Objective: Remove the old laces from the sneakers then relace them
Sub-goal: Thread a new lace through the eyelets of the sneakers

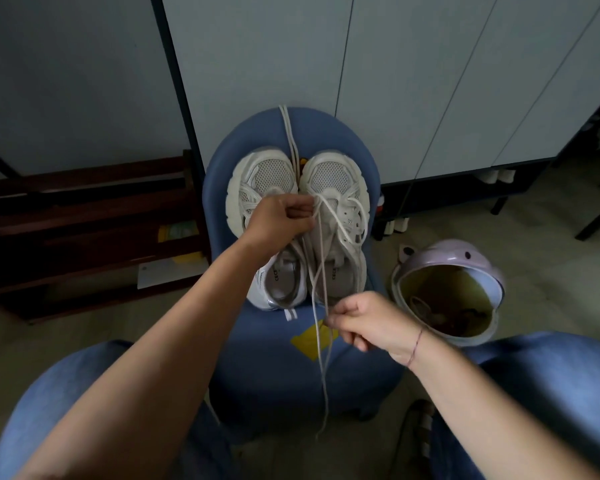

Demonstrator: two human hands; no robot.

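Note:
Two white mesh sneakers lie side by side, toes away from me, on a blue padded stool (257, 358). My left hand (280, 218) is over the left sneaker (257, 188), fingers curled, pinching a pale lace near the right sneaker's (340, 209) eyelets. That lace (321, 271) runs down to my right hand (364, 320), which pinches it in front of the heels; the free end hangs past the stool's front. Another lace (289, 133) lies over the stool's far edge between the toes.
A lilac bin (465, 258) with rubbish inside stands on the floor right of the stool. White cabinet doors (395, 81) rise behind. A dark wooden rack (84, 220) sits at left. My knees in blue jeans flank the stool.

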